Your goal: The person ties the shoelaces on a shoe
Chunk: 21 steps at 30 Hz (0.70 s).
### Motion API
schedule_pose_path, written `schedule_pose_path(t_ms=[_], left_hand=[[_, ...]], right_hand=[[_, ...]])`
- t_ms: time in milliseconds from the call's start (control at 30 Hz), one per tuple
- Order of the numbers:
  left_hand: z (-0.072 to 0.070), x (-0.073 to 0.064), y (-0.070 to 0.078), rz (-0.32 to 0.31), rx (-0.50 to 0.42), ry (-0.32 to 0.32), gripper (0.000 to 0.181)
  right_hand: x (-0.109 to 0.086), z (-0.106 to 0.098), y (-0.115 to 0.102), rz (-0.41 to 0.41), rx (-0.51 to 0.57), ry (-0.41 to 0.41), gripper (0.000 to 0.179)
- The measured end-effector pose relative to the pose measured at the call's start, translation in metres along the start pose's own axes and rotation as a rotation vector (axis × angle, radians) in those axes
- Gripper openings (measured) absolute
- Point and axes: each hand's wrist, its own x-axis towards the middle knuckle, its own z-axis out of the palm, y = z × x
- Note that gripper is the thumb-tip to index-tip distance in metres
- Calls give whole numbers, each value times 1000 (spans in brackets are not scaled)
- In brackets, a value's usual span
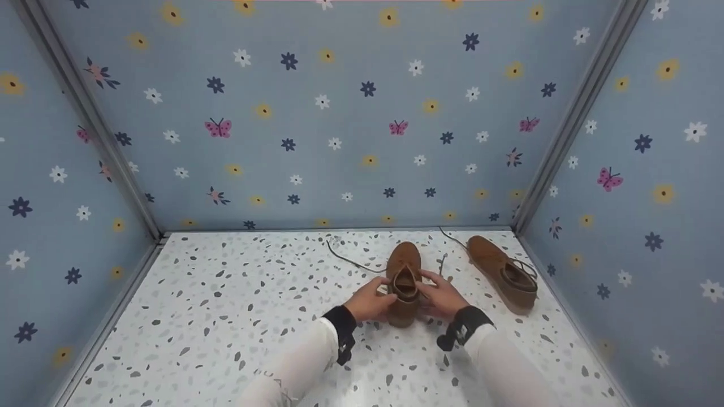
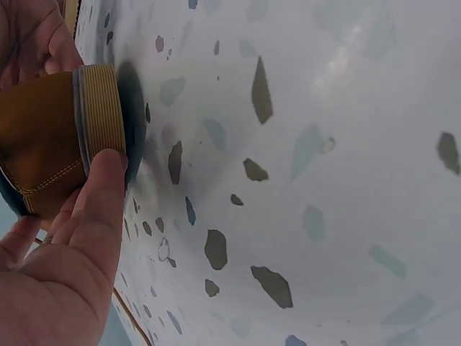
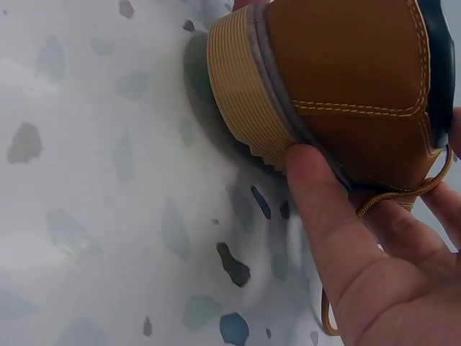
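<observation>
A brown lace-up shoe stands on the speckled white surface, toe pointing away from me. My left hand grips its left side and my right hand its right side, both around the collar opening. In the left wrist view, a finger presses on the ribbed tan sole near the heel. The right wrist view likewise has a fingertip at the sole's edge, with a brown lace across the other fingers. The laces hang loose, one trailing leftward. A matching shoe lies to the right, apart from my hands.
Blue panels with flowers and butterflies enclose the back and both sides. Grey metal posts stand at the back corners. Another loose lace runs from the right shoe's toe area toward the back wall.
</observation>
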Motion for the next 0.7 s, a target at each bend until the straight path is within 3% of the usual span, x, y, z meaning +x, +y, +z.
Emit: schedule_pose_path(t_ms=[233,700], left_hand=[[-15,-24,-12,-26,-24,-20,43],[-33,-58,-27,6,-7,-16,42]], right_hand=[[-10,22,0,5,12,-61,63],[-18,51,-3,-14,-17,-177,65]])
